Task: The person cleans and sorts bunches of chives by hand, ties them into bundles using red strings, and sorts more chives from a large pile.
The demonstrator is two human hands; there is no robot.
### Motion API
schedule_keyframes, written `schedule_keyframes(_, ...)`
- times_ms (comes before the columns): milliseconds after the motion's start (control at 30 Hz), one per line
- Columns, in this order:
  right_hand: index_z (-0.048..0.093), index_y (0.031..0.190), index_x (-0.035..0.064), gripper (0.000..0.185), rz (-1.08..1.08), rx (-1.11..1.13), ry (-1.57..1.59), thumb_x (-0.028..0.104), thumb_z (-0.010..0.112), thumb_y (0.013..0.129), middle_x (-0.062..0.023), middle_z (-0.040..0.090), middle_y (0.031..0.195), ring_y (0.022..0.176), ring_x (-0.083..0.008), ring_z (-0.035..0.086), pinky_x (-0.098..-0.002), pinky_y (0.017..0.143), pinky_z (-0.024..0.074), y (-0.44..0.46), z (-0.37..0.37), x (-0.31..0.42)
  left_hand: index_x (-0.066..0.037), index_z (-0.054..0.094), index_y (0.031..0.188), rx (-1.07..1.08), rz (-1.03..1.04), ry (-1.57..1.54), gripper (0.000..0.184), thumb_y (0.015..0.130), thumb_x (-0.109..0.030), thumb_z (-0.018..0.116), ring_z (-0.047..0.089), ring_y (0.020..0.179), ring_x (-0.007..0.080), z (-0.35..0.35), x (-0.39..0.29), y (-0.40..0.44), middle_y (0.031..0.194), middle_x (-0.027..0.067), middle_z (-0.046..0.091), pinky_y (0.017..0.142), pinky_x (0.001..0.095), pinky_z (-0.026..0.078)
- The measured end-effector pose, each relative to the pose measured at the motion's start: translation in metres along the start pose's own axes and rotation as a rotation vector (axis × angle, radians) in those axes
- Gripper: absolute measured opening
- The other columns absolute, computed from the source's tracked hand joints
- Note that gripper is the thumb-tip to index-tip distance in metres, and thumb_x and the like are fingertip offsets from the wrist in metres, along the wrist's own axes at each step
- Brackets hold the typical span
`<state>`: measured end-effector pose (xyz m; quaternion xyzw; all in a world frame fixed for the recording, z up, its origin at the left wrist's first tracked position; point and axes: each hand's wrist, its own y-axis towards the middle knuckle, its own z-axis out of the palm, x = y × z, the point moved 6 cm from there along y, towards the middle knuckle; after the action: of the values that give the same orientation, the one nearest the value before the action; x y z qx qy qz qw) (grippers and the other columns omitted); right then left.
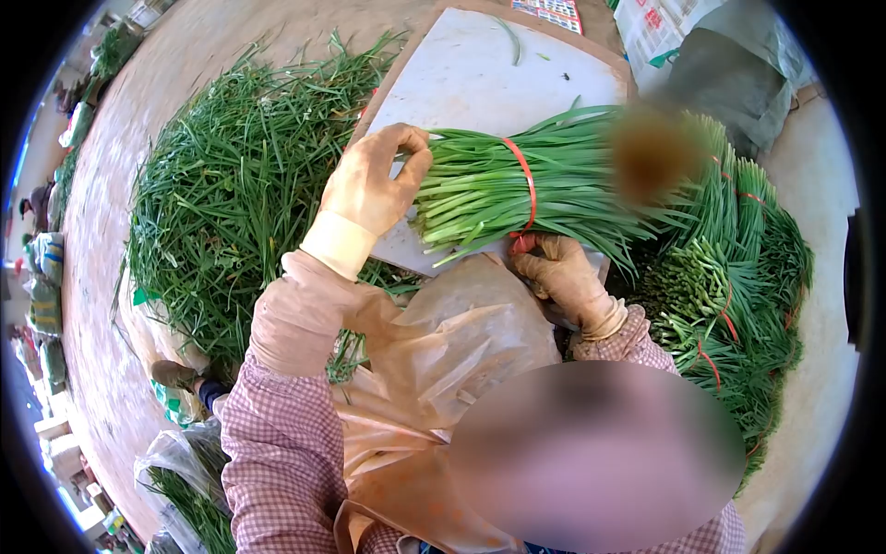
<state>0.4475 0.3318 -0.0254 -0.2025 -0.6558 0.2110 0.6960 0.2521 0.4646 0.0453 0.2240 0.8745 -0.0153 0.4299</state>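
Observation:
A bundle of garlic chives [475, 189] lies sideways on a white board [461, 65], its pale cut ends to the left. A red tie [528, 185] runs round it. My gloved left hand [374, 180] is at the cut ends, thumb and forefinger curled toward each other by the stalks; whether a stalk is between them is hard to make out. Below the bundle, my gloved right hand [565, 277] has its fingers closed on the lower end of the red tie. A brown blur hides part of the bundle's leafy side.
A large heap of loose green leaves [221, 194] lies left of the board. Several tied chive bundles [701, 286] are stacked at the right. A translucent apron [461, 323] covers my lap. Bagged greens [189, 489] stand at the lower left, near a shoe [175, 374].

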Motion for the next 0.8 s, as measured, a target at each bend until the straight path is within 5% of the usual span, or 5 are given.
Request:
schedule_keyframes(233,0.060,0.090,0.0040,0.007,-0.002,0.057,0.067,0.009,0.061,0.086,0.0042,0.049,0.063,0.049,-0.0057,0.039,-0.0199,0.044,0.0292,0.002,-0.001,0.002,-0.004,0.059,0.117,-0.220,0.271,0.243,0.051,0.081,-0.039,0.067,0.056,0.111,0.0322,-0.015,-0.051,0.009,0.119,0.0154,0.060,0.099,0.0399,0.041)
schedule_keyframes(333,0.063,0.090,0.0058,0.008,0.092,0.030,-0.078,0.012,0.063,0.086,0.0040,0.053,0.066,0.051,-0.0058,0.040,-0.0213,0.045,0.0311,0.005,-0.002,0.006,0.000,0.049,0.128,0.226,0.266,0.547,0.086,0.070,-0.061,0.068,0.046,0.125,0.0307,0.021,-0.083,0.028,0.127,0.0189,0.054,0.111,0.0490,0.022)
schedule_keyframes(567,0.066,0.093,0.0093,0.008,0.250,-0.063,-0.230,0.012,0.061,0.088,-0.0002,0.062,0.074,0.057,-0.0105,0.050,-0.0276,0.048,0.0381,0.021,-0.012,-0.002,0.003,0.053,0.115,0.648,0.074,0.305,0.083,0.058,-0.052,0.079,0.062,0.097,0.0352,0.065,-0.068,0.039,0.101,0.0233,0.064,0.086,0.0401,0.047)
schedule_keyframes(667,0.065,0.101,0.0047,0.017,-1.063,-0.336,-1.116,0.008,0.064,0.084,-0.0079,0.065,0.092,0.075,-0.0215,0.058,-0.0348,0.066,0.0472,0.016,-0.003,0.048,0.002,0.049,0.120,0.362,0.207,0.190,0.086,0.057,-0.046,0.081,0.058,0.103,0.0379,0.050,-0.065,0.016,0.104,0.0245,0.060,0.088,0.0403,0.046)
schedule_keyframes(800,0.061,0.109,0.0028,0.027,-0.937,-0.477,-1.013,0.006,0.061,0.082,-0.0149,0.060,0.102,0.093,-0.0302,0.055,-0.0404,0.082,0.0426,0.003,-0.031,0.094,0.001,0.043,0.125,-0.088,0.440,-0.004,0.094,0.054,-0.044,0.084,0.055,0.102,0.0385,-0.004,-0.092,-0.003,0.107,0.0219,0.056,0.089,0.0433,0.045)
